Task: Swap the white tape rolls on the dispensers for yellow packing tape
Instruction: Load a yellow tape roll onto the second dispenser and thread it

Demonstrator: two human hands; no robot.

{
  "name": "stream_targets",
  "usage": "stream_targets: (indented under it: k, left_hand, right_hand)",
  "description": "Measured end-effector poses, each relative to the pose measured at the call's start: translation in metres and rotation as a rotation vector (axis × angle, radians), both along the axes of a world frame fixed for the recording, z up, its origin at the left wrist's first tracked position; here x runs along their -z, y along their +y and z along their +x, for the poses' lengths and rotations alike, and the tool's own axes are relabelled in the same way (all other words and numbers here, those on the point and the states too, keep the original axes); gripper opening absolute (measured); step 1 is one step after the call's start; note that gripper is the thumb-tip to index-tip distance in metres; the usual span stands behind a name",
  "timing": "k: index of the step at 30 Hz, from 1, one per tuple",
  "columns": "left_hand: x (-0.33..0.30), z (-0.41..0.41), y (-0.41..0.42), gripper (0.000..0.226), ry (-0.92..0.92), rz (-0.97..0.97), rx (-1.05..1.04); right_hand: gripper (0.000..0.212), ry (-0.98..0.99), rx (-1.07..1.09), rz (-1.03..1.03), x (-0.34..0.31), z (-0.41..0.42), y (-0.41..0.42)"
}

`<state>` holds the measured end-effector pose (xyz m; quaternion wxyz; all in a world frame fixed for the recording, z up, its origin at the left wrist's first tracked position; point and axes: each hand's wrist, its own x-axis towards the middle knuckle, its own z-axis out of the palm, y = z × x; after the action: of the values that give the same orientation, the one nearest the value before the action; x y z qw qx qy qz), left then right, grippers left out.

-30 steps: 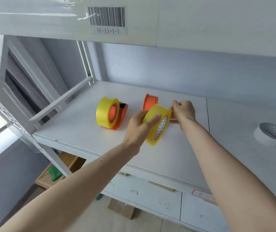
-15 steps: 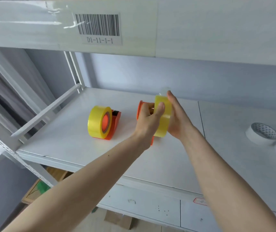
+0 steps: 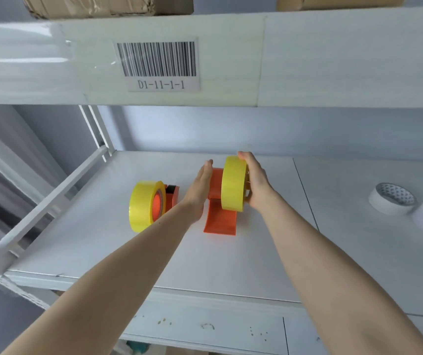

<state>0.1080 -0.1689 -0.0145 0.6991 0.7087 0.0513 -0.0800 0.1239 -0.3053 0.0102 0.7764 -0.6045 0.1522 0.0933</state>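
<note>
On the white shelf, close to the front edge, two bare arms reach forward over the board. A bit farther in sits an orange dispenser, with its flat foot pointing toward the person. A yellow tape roll stands on its edge at the top of that dispenser, with its round hole facing left and right. The left hand lies flat against the left side of the dispenser, fingers straight and together. The right hand presses on the right face of the roll, and its fingers curl over the top edge. To the left, a second yellow roll stands on its edge on another orange dispenser, tilted a little, with its hole facing right. Far off to the right, two white tape rolls lie flat, just beside each other. Up above, a barcode label is stuck on the shelf beam.
</note>
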Motion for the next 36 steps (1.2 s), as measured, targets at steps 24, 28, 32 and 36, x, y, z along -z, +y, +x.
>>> stream_targets:
  k: [24, 28, 32, 36]
  left_hand:
    - [-0.009, -0.005, 0.023, 0.069, 0.024, -0.087, 0.348]
    - [-0.017, -0.001, 0.027, 0.059, 0.011, 0.002, 0.38]
    - [-0.016, 0.003, 0.033, 0.056, 0.021, 0.147, 0.332]
    - [0.001, 0.0, 0.038, 0.043, 0.0, 0.158, 0.173]
  right_hand:
    - [0.077, 0.0, 0.218, -0.192, 0.014, -0.025, 0.044]
    - [0.088, 0.038, 0.208, -0.261, 0.016, -0.031, 0.04]
    - [0.09, 0.112, 0.179, -0.269, 0.014, -0.024, 0.016]
    - [0.063, 0.048, 0.123, -0.384, 0.012, -0.012, 0.001]
